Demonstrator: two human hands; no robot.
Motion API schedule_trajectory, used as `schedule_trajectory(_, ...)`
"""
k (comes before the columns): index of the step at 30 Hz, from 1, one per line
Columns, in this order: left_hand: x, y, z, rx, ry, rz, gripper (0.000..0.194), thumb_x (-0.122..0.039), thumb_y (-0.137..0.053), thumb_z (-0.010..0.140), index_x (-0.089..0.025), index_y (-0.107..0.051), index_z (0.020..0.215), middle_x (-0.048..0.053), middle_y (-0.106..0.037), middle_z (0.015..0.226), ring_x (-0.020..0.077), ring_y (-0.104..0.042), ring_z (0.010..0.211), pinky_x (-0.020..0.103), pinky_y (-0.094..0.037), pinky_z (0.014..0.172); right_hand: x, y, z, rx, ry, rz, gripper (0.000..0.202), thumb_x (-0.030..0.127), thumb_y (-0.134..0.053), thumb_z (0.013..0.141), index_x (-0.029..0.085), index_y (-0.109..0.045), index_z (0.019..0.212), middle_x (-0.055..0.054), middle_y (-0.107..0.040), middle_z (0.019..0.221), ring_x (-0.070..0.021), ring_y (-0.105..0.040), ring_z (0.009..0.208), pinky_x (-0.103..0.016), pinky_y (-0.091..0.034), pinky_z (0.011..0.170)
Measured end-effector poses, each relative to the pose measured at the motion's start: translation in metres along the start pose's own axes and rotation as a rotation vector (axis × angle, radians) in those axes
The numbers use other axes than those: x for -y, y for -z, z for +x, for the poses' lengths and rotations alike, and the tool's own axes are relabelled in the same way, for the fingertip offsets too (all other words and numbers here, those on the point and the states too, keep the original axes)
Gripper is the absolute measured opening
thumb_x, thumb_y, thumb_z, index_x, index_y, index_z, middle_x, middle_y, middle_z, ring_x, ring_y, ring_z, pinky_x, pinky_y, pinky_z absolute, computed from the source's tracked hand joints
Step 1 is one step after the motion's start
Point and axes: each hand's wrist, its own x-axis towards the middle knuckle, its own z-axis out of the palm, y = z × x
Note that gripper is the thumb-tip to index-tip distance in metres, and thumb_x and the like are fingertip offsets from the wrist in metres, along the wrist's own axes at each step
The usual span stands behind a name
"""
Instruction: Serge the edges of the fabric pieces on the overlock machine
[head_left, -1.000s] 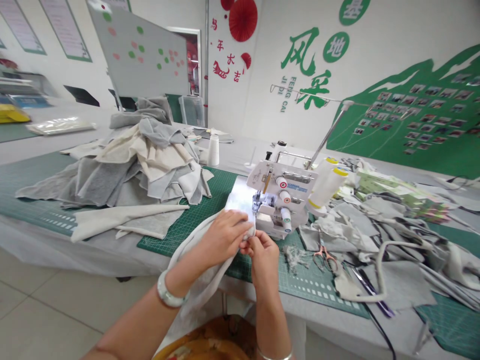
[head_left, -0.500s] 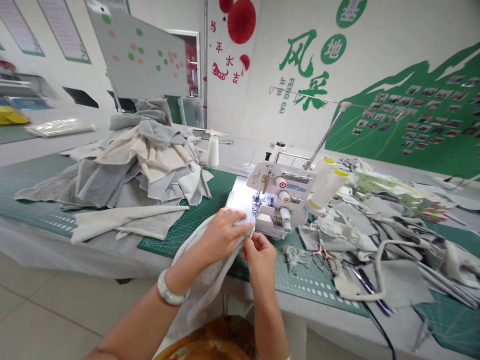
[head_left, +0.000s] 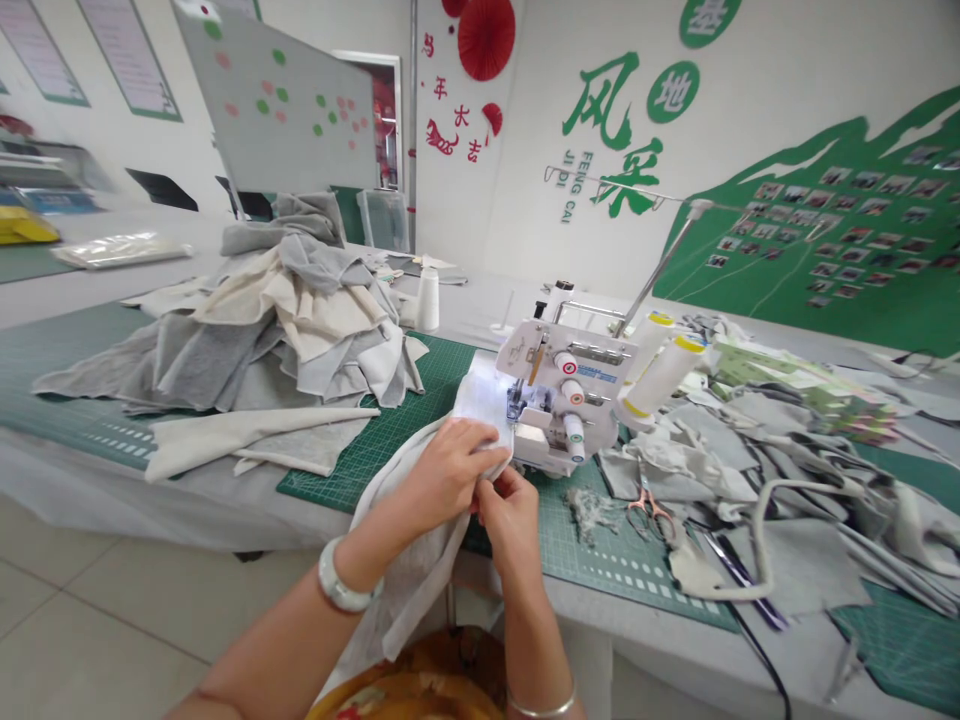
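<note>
A white serger sewing machine (head_left: 566, 385) stands on a green cutting mat, its lamp lighting the needle area. Pale fabric (head_left: 420, 580) runs from the machine's plate down over the table edge toward the lap. My left hand (head_left: 454, 465) lies on this fabric just left of the presser foot, its fingers closed together on the cloth. Close beside it, nearer the table edge, my right hand (head_left: 510, 510) pinches the fabric's edge between thumb and fingers. A bracelet circles each wrist.
Left of the machine is a heap of grey and cream cloth pieces (head_left: 300, 300). Scissors (head_left: 649, 505), lint (head_left: 592, 512), purple-handled tool (head_left: 746, 580) and fabric scraps (head_left: 795, 550) lie to the right. A white thread cone (head_left: 427, 300) stands behind.
My right hand has shifted slightly left and down along the fabric edge. More of the fabric shows on the machine's plate, and the hanging part has swung a little. My left hand has barely moved.
</note>
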Motion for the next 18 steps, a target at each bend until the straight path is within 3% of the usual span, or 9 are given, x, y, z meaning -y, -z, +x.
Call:
schedule_trajectory(5, -0.001, 0.001, 0.002, 0.036, -0.004, 0.004, 0.034, -0.010, -0.052, 0.085, -0.019, -0.064, 0.116, 0.010, -0.058, 0.115, 0.0235, -0.051, 0.111, 0.041, -0.039, 0.103, 0.001, -0.001, 0.001, 0.004, 0.015, 0.015, 0.010, 0.025, -0.059, 0.071, 0.017, -0.056, 0.067, 0.005, -0.055, 0.053, -0.0078, -0.044, 0.046, -0.018, -0.036, 0.042)
schedule_trajectory(10, -0.001, 0.002, 0.003, 0.016, 0.026, -0.009, 0.033, -0.012, -0.051, 0.087, -0.020, -0.066, 0.115, 0.011, -0.058, 0.113, 0.0236, -0.053, 0.108, 0.044, -0.041, 0.101, 0.001, -0.002, -0.006, -0.079, 0.020, 0.041, 0.029, 0.046, -0.062, 0.081, 0.022, -0.046, 0.078, 0.008, -0.054, 0.050, -0.0105, -0.050, 0.042, -0.020, -0.039, 0.041)
schedule_trajectory(14, 0.007, 0.000, 0.001, -0.059, 0.032, -0.094, 0.032, -0.011, -0.050, 0.089, -0.020, -0.068, 0.113, 0.010, -0.060, 0.116, 0.0218, -0.054, 0.110, 0.041, -0.044, 0.100, 0.005, 0.001, -0.015, -0.099, 0.071, -0.126, 0.031, 0.051, -0.056, 0.087, 0.021, -0.051, 0.080, 0.003, -0.062, 0.057, -0.0123, -0.057, 0.046, -0.022, -0.043, 0.047)
schedule_trajectory(18, 0.015, -0.001, -0.002, -0.108, 0.009, -0.149, 0.032, -0.012, -0.049, 0.092, -0.024, -0.067, 0.116, 0.008, -0.061, 0.118, 0.0199, -0.053, 0.116, 0.042, -0.039, 0.106, 0.013, 0.007, -0.019, -0.087, 0.132, -0.277, 0.033, 0.049, -0.050, 0.091, 0.019, -0.058, 0.078, 0.003, -0.057, 0.052, -0.0118, -0.053, 0.045, -0.022, -0.040, 0.047)
